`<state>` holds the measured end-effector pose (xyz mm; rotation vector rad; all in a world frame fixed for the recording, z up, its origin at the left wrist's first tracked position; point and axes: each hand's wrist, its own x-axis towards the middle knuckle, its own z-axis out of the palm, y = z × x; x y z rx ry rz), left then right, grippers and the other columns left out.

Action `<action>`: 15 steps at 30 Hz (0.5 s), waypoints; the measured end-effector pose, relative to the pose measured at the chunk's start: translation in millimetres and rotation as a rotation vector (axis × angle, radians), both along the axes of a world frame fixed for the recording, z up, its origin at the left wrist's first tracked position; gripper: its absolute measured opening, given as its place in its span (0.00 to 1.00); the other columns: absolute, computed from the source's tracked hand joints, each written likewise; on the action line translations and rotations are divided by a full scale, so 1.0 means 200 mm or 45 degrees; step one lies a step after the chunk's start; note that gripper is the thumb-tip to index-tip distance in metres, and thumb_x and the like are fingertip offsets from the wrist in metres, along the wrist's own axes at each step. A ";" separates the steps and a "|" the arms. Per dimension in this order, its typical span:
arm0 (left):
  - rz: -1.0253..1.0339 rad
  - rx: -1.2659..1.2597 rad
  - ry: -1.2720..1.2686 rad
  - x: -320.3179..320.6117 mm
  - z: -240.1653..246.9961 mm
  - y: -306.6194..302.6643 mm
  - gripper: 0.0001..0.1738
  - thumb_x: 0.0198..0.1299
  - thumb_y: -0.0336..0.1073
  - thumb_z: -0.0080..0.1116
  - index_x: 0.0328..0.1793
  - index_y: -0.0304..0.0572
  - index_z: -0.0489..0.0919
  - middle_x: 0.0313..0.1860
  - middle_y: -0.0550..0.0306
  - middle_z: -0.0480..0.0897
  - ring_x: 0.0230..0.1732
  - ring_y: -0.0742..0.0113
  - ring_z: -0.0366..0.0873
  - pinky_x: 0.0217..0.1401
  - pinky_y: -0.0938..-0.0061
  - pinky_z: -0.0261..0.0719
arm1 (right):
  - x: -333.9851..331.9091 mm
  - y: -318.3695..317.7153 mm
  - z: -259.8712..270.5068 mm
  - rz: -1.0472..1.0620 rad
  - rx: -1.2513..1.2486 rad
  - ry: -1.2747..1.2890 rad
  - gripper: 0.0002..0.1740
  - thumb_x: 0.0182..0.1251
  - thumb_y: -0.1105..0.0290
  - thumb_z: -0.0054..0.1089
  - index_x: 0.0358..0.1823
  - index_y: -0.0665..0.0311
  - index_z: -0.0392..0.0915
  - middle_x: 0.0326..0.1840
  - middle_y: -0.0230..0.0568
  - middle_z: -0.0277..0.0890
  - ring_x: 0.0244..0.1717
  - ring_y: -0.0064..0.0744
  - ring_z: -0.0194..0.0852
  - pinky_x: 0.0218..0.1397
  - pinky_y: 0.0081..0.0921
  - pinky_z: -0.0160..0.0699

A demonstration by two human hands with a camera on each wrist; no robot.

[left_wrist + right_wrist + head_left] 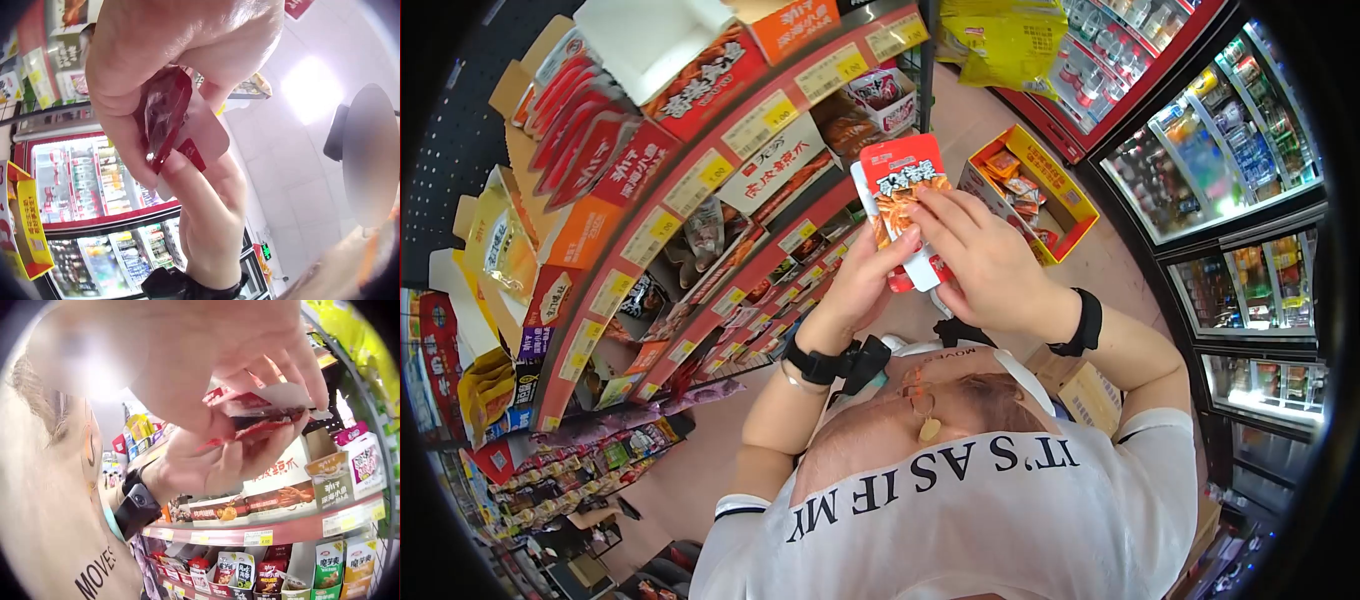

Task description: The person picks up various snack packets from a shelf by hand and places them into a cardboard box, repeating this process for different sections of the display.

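Note:
In front of my chest, both hands hold a small red and white snack box (900, 152) with a food picture on its front. My left hand (855, 285) grips its left side, with the thumb across the front. My right hand (1000, 265) lies over the right side, fingers on the printed face and thumb underneath. Inside the left wrist view, a shiny dark red wrapper (165, 119) shows between the hands, beside a white flap (212, 131). The right thumb presses at its lower edge. From the right wrist, the flap (287, 397) stands out above the red packaging.
A shelf rack with price tags (765, 118) and open snack cartons (625, 165) runs along the left. On the floor ahead stands a yellow display box (1055, 165) holding small packets. Drink fridges (1230, 130) line the right, and yellow bags (1000, 40) hang ahead.

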<state>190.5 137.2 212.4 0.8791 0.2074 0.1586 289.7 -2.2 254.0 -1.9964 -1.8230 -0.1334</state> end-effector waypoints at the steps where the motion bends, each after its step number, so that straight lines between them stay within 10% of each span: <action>1: -0.037 -0.010 0.011 0.03 -0.04 -0.01 0.25 0.64 0.33 0.51 0.65 0.38 0.61 0.57 0.56 0.72 0.56 0.69 0.72 0.58 0.71 0.72 | 0.02 -0.03 -0.02 -0.019 0.012 0.102 0.39 0.42 0.68 0.66 0.59 0.72 0.64 0.63 0.56 0.59 0.62 0.53 0.59 0.56 0.36 0.70; 7: -0.154 0.022 0.093 0.20 -0.15 -0.04 0.24 0.63 0.30 0.49 0.66 0.35 0.61 0.60 0.52 0.72 0.58 0.65 0.72 0.63 0.69 0.69 | 0.25 -0.20 -0.19 -0.227 0.317 0.555 0.37 0.49 0.65 0.66 0.62 0.68 0.61 0.64 0.57 0.59 0.64 0.56 0.57 0.66 0.41 0.57; 12: -0.288 0.089 0.176 0.38 -0.18 -0.16 0.25 0.64 0.33 0.51 0.65 0.37 0.62 0.58 0.55 0.73 0.56 0.69 0.73 0.60 0.72 0.71 | 0.47 -0.26 -0.47 -0.173 0.411 1.995 0.23 0.66 0.66 0.54 0.58 0.71 0.65 0.52 0.41 0.72 0.51 0.24 0.71 0.53 0.22 0.72; 15: -0.390 0.176 0.264 0.50 -0.26 -0.22 0.25 0.63 0.33 0.53 0.65 0.37 0.64 0.57 0.55 0.75 0.55 0.69 0.74 0.59 0.72 0.73 | 0.56 -0.35 -0.54 -0.272 0.228 2.108 0.17 0.68 0.62 0.53 0.48 0.69 0.74 0.43 0.33 0.77 0.41 0.17 0.73 0.43 0.19 0.75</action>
